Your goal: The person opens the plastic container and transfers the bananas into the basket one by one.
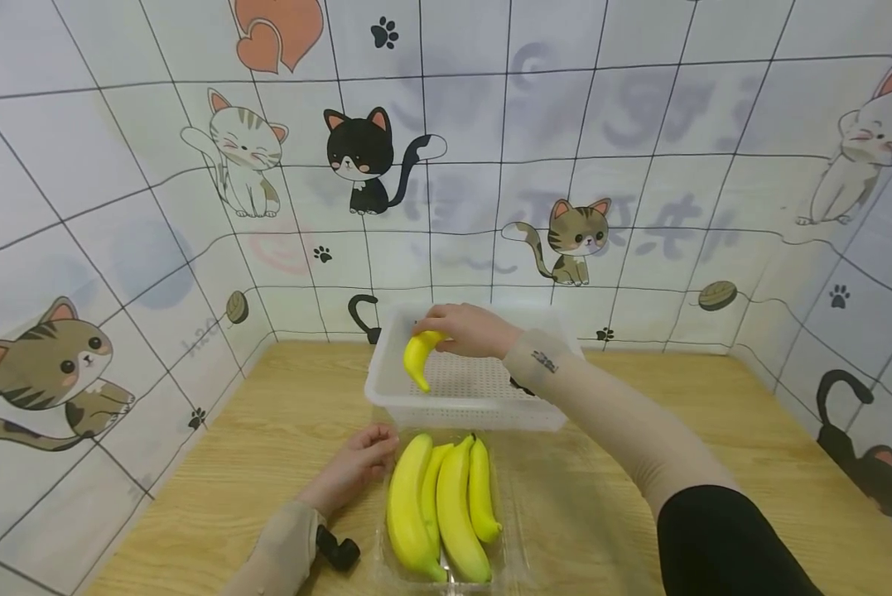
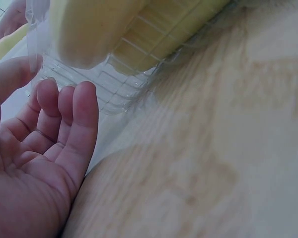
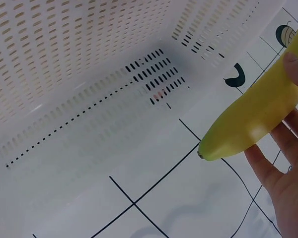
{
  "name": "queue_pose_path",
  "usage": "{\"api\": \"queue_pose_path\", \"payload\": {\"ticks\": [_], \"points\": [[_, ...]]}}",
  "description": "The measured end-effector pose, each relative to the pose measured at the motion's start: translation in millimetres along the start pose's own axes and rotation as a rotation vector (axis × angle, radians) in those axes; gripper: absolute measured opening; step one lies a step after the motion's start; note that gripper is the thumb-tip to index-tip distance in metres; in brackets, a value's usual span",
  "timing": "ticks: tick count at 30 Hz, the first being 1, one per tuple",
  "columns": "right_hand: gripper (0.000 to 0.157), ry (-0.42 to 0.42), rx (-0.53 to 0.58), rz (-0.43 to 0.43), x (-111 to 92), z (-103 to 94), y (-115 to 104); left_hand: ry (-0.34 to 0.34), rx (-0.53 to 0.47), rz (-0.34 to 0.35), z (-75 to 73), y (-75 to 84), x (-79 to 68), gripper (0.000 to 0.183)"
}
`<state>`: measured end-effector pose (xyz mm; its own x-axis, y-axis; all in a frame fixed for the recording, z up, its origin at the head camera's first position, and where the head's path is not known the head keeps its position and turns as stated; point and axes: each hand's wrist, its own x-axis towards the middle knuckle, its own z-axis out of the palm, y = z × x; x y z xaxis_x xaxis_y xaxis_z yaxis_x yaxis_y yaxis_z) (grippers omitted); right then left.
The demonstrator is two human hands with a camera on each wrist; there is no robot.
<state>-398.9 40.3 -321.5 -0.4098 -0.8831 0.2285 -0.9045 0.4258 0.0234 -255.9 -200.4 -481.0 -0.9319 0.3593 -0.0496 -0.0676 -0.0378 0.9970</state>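
Observation:
My right hand grips a yellow banana near its upper end, and the banana hangs tilted over the white perforated basket. In the right wrist view the banana's dark-tipped end points toward the basket wall. Nearer to me, a clear plastic box holds several bananas lying side by side lengthwise. My left hand is at the box's far left corner. In the left wrist view its thumb and curled fingers pinch the clear rim.
The basket stands at the back of the wooden table, close to the tiled-pattern wall covering with printed cats. Similar covering encloses both sides. A black wrist device sits on the left sleeve, beside the box.

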Motion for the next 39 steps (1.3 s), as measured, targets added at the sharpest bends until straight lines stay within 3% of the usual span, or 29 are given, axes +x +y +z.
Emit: {"api": "queue_pose_path", "payload": {"ticks": [10,27,39], "points": [[0.041,-0.020,-0.007,0.027,6,5.0,5,-0.001,-0.012,-0.001,-1.2,-4.7,1.7,0.019],[0.045,-0.136,-0.021,0.118,21,23.4,13,-0.004,0.002,-0.004,-1.7,-4.1,1.1,0.025],[0.045,-0.172,-0.065,0.119,28,36.8,13,-0.002,-0.016,-0.002,-1.9,-1.5,0.0,0.021]]}}
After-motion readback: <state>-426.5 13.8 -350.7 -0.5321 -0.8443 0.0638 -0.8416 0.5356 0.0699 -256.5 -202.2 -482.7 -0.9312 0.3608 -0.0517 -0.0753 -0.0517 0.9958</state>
